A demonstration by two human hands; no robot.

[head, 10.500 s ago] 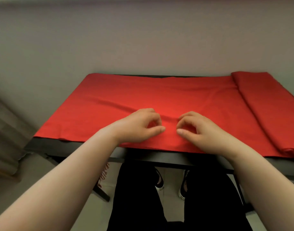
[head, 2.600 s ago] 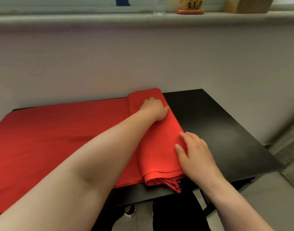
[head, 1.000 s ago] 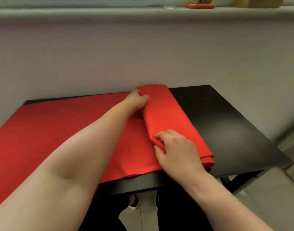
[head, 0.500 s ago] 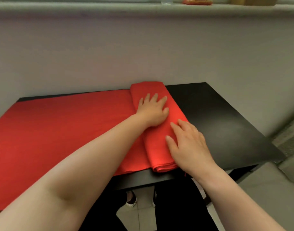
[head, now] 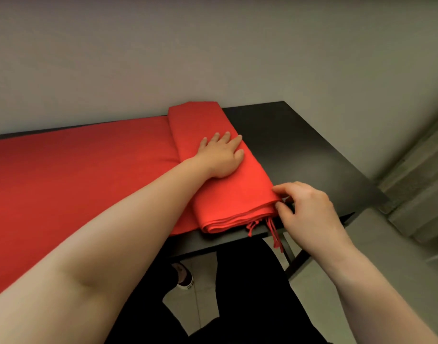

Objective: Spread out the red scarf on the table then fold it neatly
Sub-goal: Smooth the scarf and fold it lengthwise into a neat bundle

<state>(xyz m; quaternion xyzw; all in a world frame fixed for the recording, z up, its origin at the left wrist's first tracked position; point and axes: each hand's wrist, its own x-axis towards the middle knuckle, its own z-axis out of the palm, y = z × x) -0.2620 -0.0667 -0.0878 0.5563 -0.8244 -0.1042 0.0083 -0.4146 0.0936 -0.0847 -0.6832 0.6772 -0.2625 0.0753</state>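
The red scarf [head: 76,175] lies spread over the left and middle of the black table [head: 299,150]. Its right end is folded over several times into a thick band [head: 237,199] running from the wall to the front edge. A few red fringe tassels [head: 275,232] hang off that edge. My left hand [head: 220,155] presses flat on the band with straight fingers. My right hand [head: 304,207] is at the band's near right corner, thumb and fingertips curled and pinching the scarf's edge.
A pale wall rises directly behind the table. The table's right part is bare black surface. A grey curtain [head: 421,184] hangs at the right. Below the front edge are my dark-clad legs, a shoe [head: 185,279] and a table leg on the tiled floor.
My right hand slid off the top of the folded band to its near right corner and now pinches the edge. My left hand stays flat on the band. Tassels now hang out.
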